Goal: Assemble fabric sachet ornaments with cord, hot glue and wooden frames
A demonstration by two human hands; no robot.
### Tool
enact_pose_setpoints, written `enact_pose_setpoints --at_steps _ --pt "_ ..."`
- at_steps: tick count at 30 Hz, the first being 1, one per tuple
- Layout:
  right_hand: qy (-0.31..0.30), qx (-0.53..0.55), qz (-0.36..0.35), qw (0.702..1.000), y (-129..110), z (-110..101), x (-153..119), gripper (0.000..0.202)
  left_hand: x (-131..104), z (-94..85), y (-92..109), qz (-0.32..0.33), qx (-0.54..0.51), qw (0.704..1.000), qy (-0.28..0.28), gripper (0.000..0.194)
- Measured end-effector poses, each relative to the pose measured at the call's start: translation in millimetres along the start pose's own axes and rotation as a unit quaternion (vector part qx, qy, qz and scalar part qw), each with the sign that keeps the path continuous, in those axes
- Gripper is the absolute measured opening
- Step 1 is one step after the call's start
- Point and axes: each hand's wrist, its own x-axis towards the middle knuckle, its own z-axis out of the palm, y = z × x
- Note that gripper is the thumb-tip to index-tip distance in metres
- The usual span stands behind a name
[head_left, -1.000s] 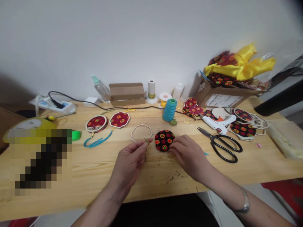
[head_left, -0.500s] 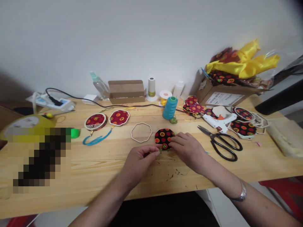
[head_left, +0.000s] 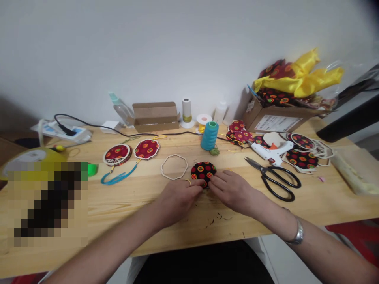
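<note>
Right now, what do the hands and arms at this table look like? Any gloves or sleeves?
These are a person's: the left hand and the right hand are gloveless, and no sleeves show on the forearms in view. A silver-coloured bangle sits on the right arm. A yellowish glint on the left might be a ring; it's too small to tell.

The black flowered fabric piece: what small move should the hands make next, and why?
Probably press gently along the near edge of the fabric piece: the left hand and right hand are both at that edge, close together, so one could steady it while the other presses.
</note>
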Motion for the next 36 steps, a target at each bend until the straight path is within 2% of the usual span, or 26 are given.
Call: enact_pose_setpoints --at_steps 4,9,13,22,29,33,36 --pt "0.01 0.003 -0.005 1.0 3 1 2 0.021 -1 6.3 -11 0.052 0.047 0.998 0.002 0.027" --pt "-0.005 0.084 0.042 0.996 10 4 4 0.017 -4 12.0 -18 0.058 0.044 0.997 0.024 0.026" --pt "-0.015 0.13 0.05 0.99 15 3 4 0.013 -6 13.6 -18 0.066 0.053 0.996 0.034 0.026" --pt "-0.036 0.07 -0.028 0.997 18 -7 5 0.015 -4 14.1 -17 0.075 0.065 0.993 0.059 0.025" --pt "-0.035 0.034 -0.045 0.998 16 -8 7 0.018 -5 15.1 -18 0.068 0.051 0.995 0.054 0.024" --pt "-0.056 0.055 -0.01 0.997 16 -4 9 0.017 -4 14.8 -17 0.069 0.055 0.994 0.058 0.025" --pt "-0.045 0.109 0.029 0.993 19 0 10 0.014 -3 14.4 -16 0.073 0.052 0.994 0.069 0.024"
